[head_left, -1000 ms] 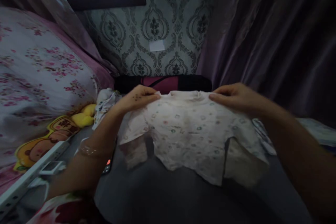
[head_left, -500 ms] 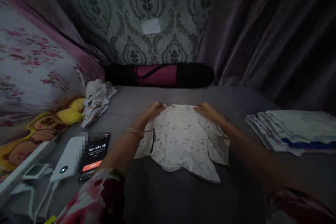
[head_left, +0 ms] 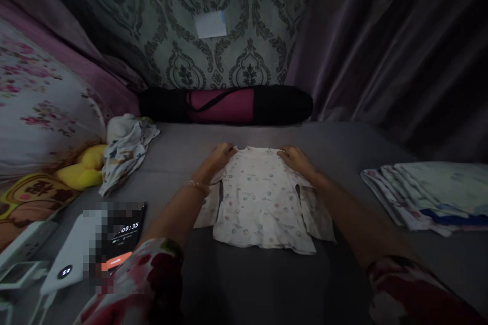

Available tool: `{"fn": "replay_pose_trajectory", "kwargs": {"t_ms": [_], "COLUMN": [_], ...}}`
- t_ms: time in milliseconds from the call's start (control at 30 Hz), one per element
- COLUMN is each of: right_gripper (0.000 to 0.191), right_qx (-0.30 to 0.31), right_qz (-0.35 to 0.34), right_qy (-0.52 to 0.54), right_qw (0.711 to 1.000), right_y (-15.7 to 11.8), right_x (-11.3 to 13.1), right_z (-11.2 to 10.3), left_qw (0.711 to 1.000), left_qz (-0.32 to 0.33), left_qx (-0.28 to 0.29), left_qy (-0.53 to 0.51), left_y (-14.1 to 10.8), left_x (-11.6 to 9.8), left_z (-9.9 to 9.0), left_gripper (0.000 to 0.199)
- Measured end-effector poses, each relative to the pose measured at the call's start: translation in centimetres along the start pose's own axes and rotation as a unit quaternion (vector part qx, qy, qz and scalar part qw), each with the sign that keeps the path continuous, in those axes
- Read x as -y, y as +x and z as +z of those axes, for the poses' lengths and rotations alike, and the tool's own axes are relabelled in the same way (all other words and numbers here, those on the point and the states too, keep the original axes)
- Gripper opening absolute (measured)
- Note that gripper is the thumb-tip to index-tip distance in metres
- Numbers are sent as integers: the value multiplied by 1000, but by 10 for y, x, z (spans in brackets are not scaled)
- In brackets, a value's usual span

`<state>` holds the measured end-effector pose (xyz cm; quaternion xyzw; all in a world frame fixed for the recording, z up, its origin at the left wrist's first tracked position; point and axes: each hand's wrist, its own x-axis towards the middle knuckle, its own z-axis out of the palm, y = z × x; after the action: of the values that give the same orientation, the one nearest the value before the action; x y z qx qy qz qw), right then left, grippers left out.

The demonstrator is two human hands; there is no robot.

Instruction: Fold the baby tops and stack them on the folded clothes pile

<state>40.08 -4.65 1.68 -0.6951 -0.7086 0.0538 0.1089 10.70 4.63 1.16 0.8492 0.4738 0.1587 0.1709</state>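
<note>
A small white long-sleeved baby shirt (head_left: 263, 198) with a scattered print lies spread on the grey bed sheet (head_left: 263, 289), its neckline away from me and its hem towards me. My left hand (head_left: 222, 156) pinches the shirt's left shoulder, and my right hand (head_left: 296, 158) pinches the right shoulder. Both sleeves hang down beside the body of the shirt, partly under my forearms. The fingertips of both hands are partly hidden by the hands themselves.
Folded clothes (head_left: 442, 193) are stacked at the right. To the left are a phone (head_left: 127, 231), a white power bank (head_left: 72, 249), a power strip (head_left: 28, 244), plush toys (head_left: 82, 165) and a crumpled printed cloth (head_left: 127, 155). A black-and-pink long bag (head_left: 224, 105) lies along the wall.
The shirt's hem has fallen from a skewed, lifted shape to lie flatter and straighter. Both hands keep their pinch on the shoulders. The view has shifted slightly.
</note>
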Motion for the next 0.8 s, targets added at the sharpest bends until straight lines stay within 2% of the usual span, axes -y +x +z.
{"fn": "replay_pose_trajectory", "kwargs": {"t_ms": [167, 267, 400, 567, 700, 800], "right_gripper": [32, 31, 35, 30, 36, 37], "right_qx": [-3, 10, 23, -36, -96, -101], "right_qz": [18, -13, -28, 10, 28, 42], "right_qy": [-3, 7, 40, 11, -43, -49], "right_qw": [1000, 1000, 999, 999, 994, 993], "right_y": [9, 14, 25, 27, 17, 17], "right_x": [5, 13, 26, 34, 43, 49], "right_z": [7, 8, 12, 27, 39, 40], "left_qw": [998, 997, 999, 999, 994, 988], "left_qz": [-31, -12, 12, 1, -4, -1], "left_qx": [8, 13, 31, -28, -76, -81], "left_qy": [55, 79, 32, 22, 83, 130], "left_y": [3, 8, 17, 19, 14, 13], "left_x": [-4, -8, -13, -16, -16, -17], "left_z": [5, 7, 14, 33, 44, 47], "left_gripper": [25, 25, 31, 24, 28, 31]}}
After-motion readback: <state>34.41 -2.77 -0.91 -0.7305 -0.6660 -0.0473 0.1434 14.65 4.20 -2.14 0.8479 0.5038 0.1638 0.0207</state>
